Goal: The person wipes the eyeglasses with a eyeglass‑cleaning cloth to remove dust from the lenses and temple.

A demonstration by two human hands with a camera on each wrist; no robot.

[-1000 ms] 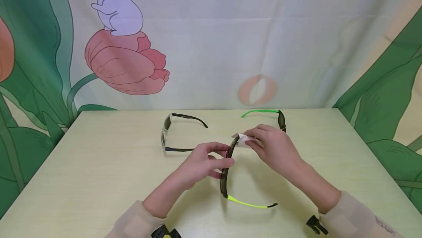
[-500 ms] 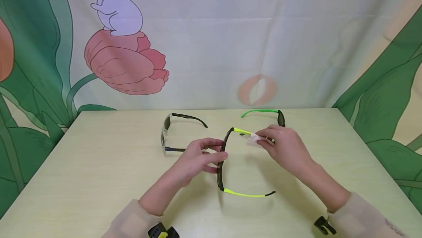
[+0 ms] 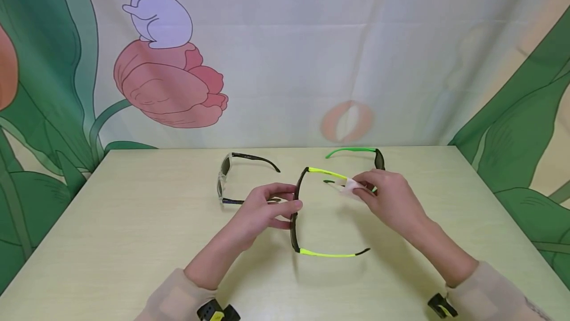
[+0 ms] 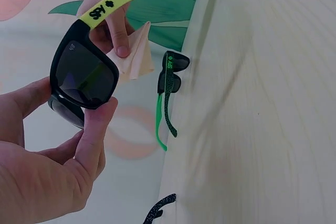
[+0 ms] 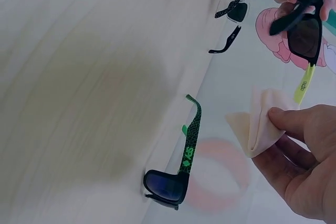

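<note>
My left hand (image 3: pixel 262 208) holds a pair of black sunglasses (image 3: pixel 294 232) by the middle of the front frame, thumb on one side and fingers on the other. Both yellow temple arms are unfolded and point right. A pale folded cloth (image 3: pixel 349 186) is pinched between the thumb and fingers of my right hand (image 3: pixel 394 200), at the end of the far temple arm, whose tip is hidden there. In the left wrist view, one dark lens (image 4: pixel 86 74) faces the camera. The right wrist view shows the cloth (image 5: pixel 265 124) draping from my fingertips.
Clear-framed sunglasses (image 3: pixel 226 165) with dark arms lie unfolded on the pale table (image 3: pixel 133 232), behind my left hand. Green-and-black sunglasses (image 3: pixel 379 159) lie at the back, partly covered by my right hand. A printed curtain (image 3: pixel 285 64) hangs behind the table.
My right hand has slid the cloth rightward from the frame's far corner along the temple arm to its end. My left hand has shifted slightly left and away with the sunglasses.
</note>
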